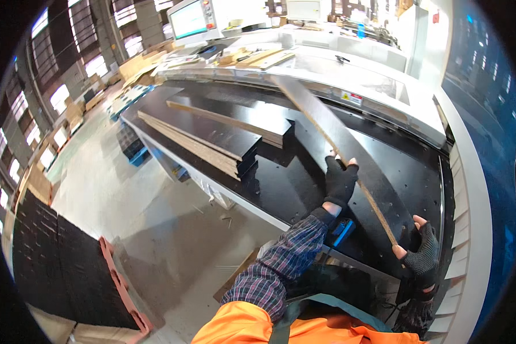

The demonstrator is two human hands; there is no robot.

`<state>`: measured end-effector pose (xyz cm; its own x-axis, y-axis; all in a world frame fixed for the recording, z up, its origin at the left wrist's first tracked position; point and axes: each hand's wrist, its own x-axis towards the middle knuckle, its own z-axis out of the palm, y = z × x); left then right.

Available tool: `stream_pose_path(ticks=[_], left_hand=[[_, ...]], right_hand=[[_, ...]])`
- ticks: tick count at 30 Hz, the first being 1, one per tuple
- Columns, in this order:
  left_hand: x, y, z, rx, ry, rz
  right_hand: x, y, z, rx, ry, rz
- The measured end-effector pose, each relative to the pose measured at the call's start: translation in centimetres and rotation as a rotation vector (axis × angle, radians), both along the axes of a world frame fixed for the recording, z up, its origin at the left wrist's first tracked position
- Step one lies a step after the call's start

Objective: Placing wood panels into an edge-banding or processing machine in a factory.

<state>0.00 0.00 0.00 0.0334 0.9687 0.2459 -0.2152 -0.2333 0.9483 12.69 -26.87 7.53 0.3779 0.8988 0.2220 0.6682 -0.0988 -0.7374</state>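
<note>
A long dark board (350, 143) with a pale raw edge slants across the black machine table, from the far middle to the near right. My left hand (341, 180), in a black fingerless glove, grips the board's left edge near its middle. At the near end, my right hand (423, 255), gloved the same way, holds the board's corner between thumb and fingers. To the left, a stack of dark boards (203, 135) lies on the black table (281, 195), with a second stack (241, 117) just behind it.
A white machine beam (378, 106) with a warning label runs along the table's far side. A monitor (190, 24) stands at the far left. A blue tool-like object (343, 231) sits at the near edge. Stacked black panels (69, 266) stand at the lower left.
</note>
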Motion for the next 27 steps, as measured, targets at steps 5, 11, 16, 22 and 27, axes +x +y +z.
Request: stream_pose_path(ticks=[5,11,16,22,27], left_hand=[[-6.8,0.0,6.9,0.177,-0.021,0.033],[-17.6,1.8,9.0,0.205,-0.045,0.324],[-28.1,9.7,6.3,0.25,0.164,0.681],[-38.4,16.5,8.8,-0.001,0.662,0.801],[-42.7,18.2,4.4,0.071,0.799,0.866]], right_hand=[[-3.4,2.9,1.9,0.213,-0.165,0.01],[-6.7,10.7,3.2,0.288,-0.053,0.355],[-13.1,20.2,4.2,0.366,-0.091,0.603],[-20.5,30.4,4.9,0.296,-0.286,0.566],[-27.5,35.1,3.6,0.064,-0.49,0.609]])
